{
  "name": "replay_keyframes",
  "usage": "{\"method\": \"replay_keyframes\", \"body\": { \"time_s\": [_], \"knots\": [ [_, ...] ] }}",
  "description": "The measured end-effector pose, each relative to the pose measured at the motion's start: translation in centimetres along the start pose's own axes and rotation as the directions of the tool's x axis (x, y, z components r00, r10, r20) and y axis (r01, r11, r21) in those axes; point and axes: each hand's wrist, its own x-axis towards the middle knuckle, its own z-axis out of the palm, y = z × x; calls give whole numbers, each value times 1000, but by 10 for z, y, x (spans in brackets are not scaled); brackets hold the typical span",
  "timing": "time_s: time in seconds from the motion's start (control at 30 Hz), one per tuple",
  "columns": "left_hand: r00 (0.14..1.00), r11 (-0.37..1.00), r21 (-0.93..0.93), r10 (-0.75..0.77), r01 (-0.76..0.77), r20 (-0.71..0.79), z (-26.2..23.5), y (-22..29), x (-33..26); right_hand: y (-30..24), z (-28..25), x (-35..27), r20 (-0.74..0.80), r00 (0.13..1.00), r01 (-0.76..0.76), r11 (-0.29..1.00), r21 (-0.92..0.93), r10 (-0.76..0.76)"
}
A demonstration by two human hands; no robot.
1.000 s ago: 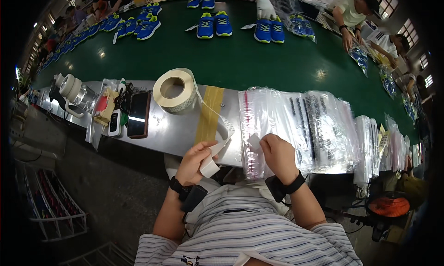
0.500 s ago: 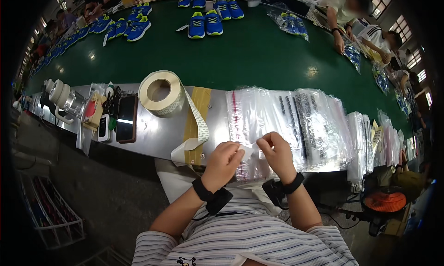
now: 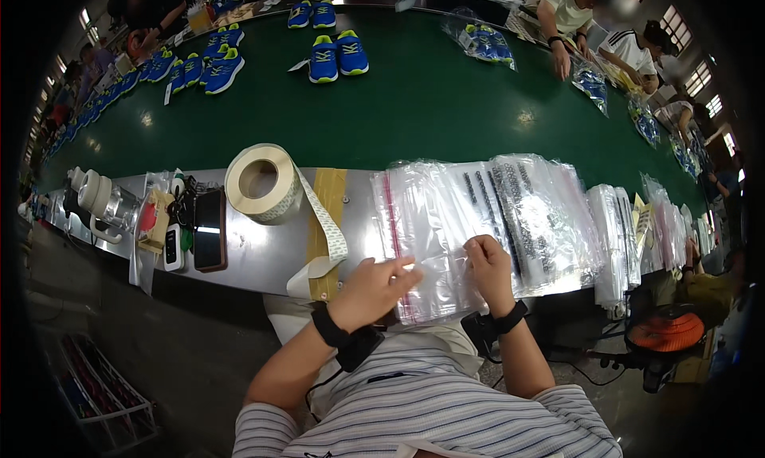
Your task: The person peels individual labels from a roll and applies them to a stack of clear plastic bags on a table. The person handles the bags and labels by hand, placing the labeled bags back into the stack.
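While phone (image 3: 210,235) lies beside label roll (image 3: 279,201), left hand (image 3: 371,291) unclenched; right hand (image 3: 491,273): hold unclear.

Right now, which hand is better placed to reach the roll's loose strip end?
Probably the left hand: it is nearer the loose strip end, while the right hand is farther off, over the clear plastic bags.

Phone (image 3: 210,233), brown-cased: at front edge of metal ledge (image 3: 256,255). Device (image 3: 174,248), small, white: same edge, just left of phone. Jug (image 3: 121,208), clear, white-lidded: toward ledge's left end. Shoes (image 3: 351,55), blue, several pairs: toward far edge of green table (image 3: 382,123).
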Motion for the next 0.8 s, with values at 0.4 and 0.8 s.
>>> {"method": "replay_keyframes", "body": {
  "time_s": [0.4, 0.8],
  "knots": [
    [977, 427, -884, 4, 191, 213, 47, -2, 109, -22, -35, 3, -159, 987, 56, 961, 270, -12],
    [939, 149, -949, 168, 276, 300, 31, -9, 51, -42, -27, -33, 370, 858, 448, 870, -205, -355]
  ]
}}
